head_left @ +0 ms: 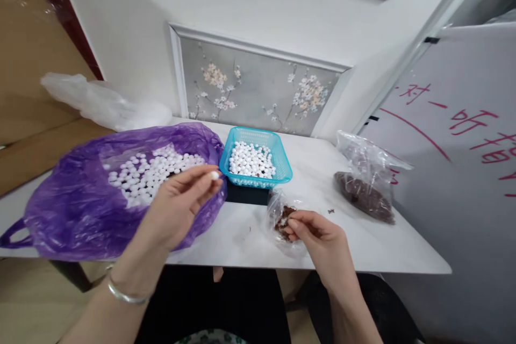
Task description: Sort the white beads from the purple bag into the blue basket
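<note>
My left hand (181, 201) is raised over the edge of a purple plastic bag (68, 209) and pinches one small white ball (214, 175) between thumb and fingertips. The bag lies open on the white table (363, 247) with several white balls (149, 172) inside. A blue plastic basket (282, 158) behind my hand also holds many white balls. My right hand (322, 236) rests at the table's front edge, its fingertips pinched inside a small clear bag (278, 215) of dark brown bits.
A larger clear bag (365, 183) of dark brown material lies at the right of the table. A crumpled clear plastic bag (100, 102) sits at the back left. A white board with red writing (463, 134) stands close on the right.
</note>
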A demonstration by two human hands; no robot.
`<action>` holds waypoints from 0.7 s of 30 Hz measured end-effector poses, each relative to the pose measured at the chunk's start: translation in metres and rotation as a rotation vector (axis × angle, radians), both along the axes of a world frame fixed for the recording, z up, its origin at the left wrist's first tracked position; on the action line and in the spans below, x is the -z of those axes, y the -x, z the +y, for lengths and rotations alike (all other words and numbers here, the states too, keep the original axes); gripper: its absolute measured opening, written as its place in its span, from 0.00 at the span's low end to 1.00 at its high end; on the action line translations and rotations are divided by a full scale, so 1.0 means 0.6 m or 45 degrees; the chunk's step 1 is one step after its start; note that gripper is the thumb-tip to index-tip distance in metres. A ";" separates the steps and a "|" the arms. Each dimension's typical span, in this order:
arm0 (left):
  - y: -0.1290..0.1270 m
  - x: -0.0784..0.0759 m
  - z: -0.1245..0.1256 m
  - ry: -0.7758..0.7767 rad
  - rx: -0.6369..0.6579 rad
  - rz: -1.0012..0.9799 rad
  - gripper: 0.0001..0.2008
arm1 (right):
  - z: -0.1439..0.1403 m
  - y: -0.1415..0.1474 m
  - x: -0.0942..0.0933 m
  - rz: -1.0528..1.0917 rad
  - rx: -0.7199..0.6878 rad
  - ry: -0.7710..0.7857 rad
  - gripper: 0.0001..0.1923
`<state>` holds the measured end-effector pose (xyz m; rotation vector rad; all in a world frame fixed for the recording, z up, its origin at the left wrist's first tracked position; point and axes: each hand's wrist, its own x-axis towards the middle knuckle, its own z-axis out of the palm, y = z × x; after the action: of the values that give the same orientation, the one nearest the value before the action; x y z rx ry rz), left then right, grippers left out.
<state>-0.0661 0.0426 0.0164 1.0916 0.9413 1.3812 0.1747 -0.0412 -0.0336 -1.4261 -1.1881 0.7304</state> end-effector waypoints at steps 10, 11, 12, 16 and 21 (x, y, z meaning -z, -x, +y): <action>-0.118 0.038 -0.075 0.550 0.715 -0.468 0.08 | -0.009 0.001 0.005 0.426 -0.099 -0.099 0.07; -0.120 0.040 -0.075 0.555 0.727 -0.484 0.08 | -0.010 0.002 0.006 0.445 -0.108 -0.102 0.06; -0.122 0.041 -0.076 0.553 0.741 -0.496 0.08 | -0.011 0.003 0.006 0.464 -0.121 -0.109 0.06; -0.123 0.041 -0.079 0.548 0.793 -0.524 0.07 | -0.019 0.014 -0.001 0.552 -0.195 -0.169 0.05; -0.117 0.034 -0.083 0.554 0.786 -0.536 0.05 | -0.026 0.027 -0.011 0.677 -0.304 -0.236 0.04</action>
<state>0.0042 -0.0075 -0.0040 0.6393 0.4948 0.7939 0.1587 -0.0566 -0.0270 -0.8664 -0.9789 1.0571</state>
